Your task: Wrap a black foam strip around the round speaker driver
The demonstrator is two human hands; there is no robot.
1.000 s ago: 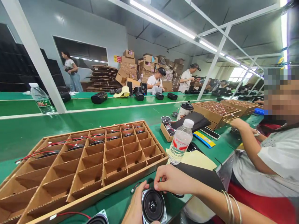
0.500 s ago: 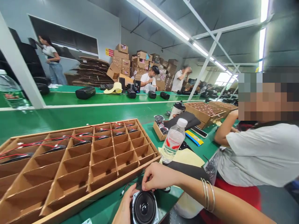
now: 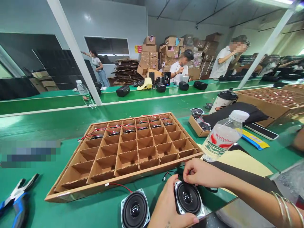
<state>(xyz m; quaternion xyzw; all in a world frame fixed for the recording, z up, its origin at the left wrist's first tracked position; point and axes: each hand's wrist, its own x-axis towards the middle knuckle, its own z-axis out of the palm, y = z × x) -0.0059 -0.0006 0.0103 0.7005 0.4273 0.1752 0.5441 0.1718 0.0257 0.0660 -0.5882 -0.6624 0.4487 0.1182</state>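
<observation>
My left hand [image 3: 169,207] grips a small black speaker with a square silver frame [image 3: 188,199] by its left edge at the near edge of the bench. My right hand [image 3: 201,172] pinches at the top of that speaker, where a thin black wire [image 3: 169,174] leaves it. A second, identical speaker [image 3: 135,209] with a red wire lies on the green mat to the left. Just beyond stands a cardboard divider tray [image 3: 133,152]; its far cells hold speakers with red wires and its near cells show bare cardboard.
Blue-handled pliers [image 3: 16,198] lie at the far left. A water bottle [image 3: 223,136] leans to the right of the tray, on a yellow sheet. A small box of speakers [image 3: 200,126], a cup and more trays stand further right. Other people work across the conveyor.
The view has swung left and down, bringing the second speaker and the pliers into sight; the neighbour at right has dropped out of view. Both hands stay on the same speaker.
</observation>
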